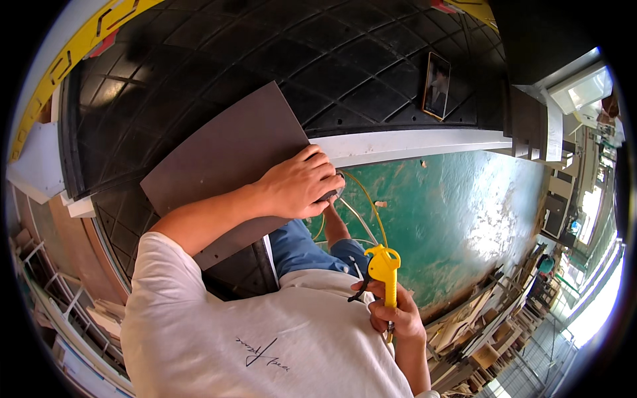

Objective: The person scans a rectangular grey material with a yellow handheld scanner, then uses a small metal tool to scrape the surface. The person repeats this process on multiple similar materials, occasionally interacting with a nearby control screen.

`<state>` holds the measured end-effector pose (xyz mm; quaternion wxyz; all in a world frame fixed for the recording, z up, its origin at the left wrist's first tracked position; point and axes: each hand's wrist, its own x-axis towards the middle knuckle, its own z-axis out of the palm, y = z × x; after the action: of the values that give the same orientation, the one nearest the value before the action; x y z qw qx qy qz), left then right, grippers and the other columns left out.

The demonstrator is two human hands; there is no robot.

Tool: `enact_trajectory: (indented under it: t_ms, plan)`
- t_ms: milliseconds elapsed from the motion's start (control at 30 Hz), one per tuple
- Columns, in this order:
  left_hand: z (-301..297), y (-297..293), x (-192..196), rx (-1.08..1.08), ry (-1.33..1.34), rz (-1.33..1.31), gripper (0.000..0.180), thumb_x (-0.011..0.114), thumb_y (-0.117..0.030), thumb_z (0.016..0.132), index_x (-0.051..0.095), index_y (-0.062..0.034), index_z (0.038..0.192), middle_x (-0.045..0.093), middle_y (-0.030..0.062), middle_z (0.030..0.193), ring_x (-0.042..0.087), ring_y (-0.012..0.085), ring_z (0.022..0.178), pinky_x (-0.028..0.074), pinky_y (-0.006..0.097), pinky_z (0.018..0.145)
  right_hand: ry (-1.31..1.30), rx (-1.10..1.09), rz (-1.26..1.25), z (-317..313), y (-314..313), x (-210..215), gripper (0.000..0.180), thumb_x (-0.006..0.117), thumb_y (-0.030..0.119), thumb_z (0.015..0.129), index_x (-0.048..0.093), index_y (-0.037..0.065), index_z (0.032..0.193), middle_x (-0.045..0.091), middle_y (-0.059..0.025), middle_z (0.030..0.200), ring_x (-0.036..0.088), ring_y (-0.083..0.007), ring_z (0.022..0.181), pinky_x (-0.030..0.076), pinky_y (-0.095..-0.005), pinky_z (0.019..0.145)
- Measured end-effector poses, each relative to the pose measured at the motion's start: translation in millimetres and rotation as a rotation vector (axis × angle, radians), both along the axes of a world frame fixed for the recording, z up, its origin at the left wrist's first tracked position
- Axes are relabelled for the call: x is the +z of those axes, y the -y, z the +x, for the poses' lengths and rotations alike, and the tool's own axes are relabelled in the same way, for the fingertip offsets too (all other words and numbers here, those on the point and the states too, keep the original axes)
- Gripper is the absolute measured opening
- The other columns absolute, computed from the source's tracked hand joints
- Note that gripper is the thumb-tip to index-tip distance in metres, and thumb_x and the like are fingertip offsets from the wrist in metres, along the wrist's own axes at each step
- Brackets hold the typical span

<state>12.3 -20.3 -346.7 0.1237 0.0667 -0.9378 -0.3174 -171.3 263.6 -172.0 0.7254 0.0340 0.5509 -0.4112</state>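
A black tabletop [352,79], scored with a diamond pattern, spreads across the far side and reaches to the near left. To its right and nearer is a green floor [451,199], shiny at its right. Stacked boards [494,331] lie at the near right. The person [259,331], in a white T-shirt and blue shorts, stands at the near edge of the tabletop.

A brown panel [225,139] lies askew on the left part of the tabletop. The left forearm crosses it, and the left hand [302,182] is at its right edge with the fingers bent. Just beneath them a small part of a dark object [329,195] shows; one cannot tell whether the fingers grasp it or the panel.

The right hand [403,315] is at the near right, in front of the shirt, its fingers wrapped around the handle of a yellow air gun [390,288], whose head points far. A framed screen [436,86] rests at the far right of the tabletop. A thin yellow hose [369,199] curves between the two hands.
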Motion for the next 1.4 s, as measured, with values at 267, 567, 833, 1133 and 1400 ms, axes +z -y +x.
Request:
enact_trajectory:
  t_ms: [267,567,833,1133,1400]
  plan:
    - [-1,1,-2,-0.017,-0.044,0.047,0.038,0.076,-0.026,0.084,0.066,-0.01,0.117,0.063,0.0064,0.119,0.056,0.0242,0.122,0.036,0.048,0.115,0.112,0.0,-0.086,-3,2,-3,0.063,0.065,0.003,0.086,0.048,-0.005,0.147,0.059,-0.0253,0.142,0.049,-0.0066,0.055,0.046,-0.0232,0.051]
    - [-1,2,-2,-0.014,-0.043,0.04,0.035,0.077,-0.025,0.08,0.067,-0.0113,0.11,0.061,0.0053,0.116,0.055,0.0245,0.119,0.035,0.048,0.114,0.177,0.139,-0.112,-1,-5,-10,0.057,0.067,0.004,0.089,0.054,-0.001,0.144,0.059,-0.0221,0.139,0.05,-0.0048,0.057,0.043,-0.0205,0.051]
    - [-1,1,-5,-0.011,-0.055,0.06,0.034,0.078,-0.024,0.079,0.067,-0.0124,0.109,0.06,0.0042,0.113,0.056,0.0235,0.117,0.036,0.047,0.113,0.175,0.172,-0.097,7,-18,-8,0.048,0.068,0.002,0.09,0.061,0.003,0.137,0.06,-0.0221,0.136,0.05,-0.0052,0.058,0.043,-0.02,0.051]
    - [0,1,-3,-0.001,-0.063,0.071,0.033,0.078,-0.024,0.078,0.066,-0.0131,0.107,0.06,0.0037,0.112,0.056,0.0227,0.117,0.035,0.046,0.114,0.123,0.18,-0.151,11,-24,-4,0.067,0.071,0.02,0.095,0.04,-0.003,0.15,0.061,-0.0231,0.134,0.049,-0.0058,0.055,0.043,-0.0198,0.051]
    - [1,0,-3,-0.017,-0.033,0.064,0.031,0.074,-0.028,0.082,0.069,-0.0138,0.11,0.063,0.0034,0.114,0.055,0.0219,0.119,0.033,0.046,0.114,-0.034,0.2,-0.11,3,-58,4,0.072,0.056,0.052,0.105,0.04,-0.006,0.143,0.063,-0.0143,0.105,0.046,-0.0081,0.046,0.037,-0.0236,0.042]
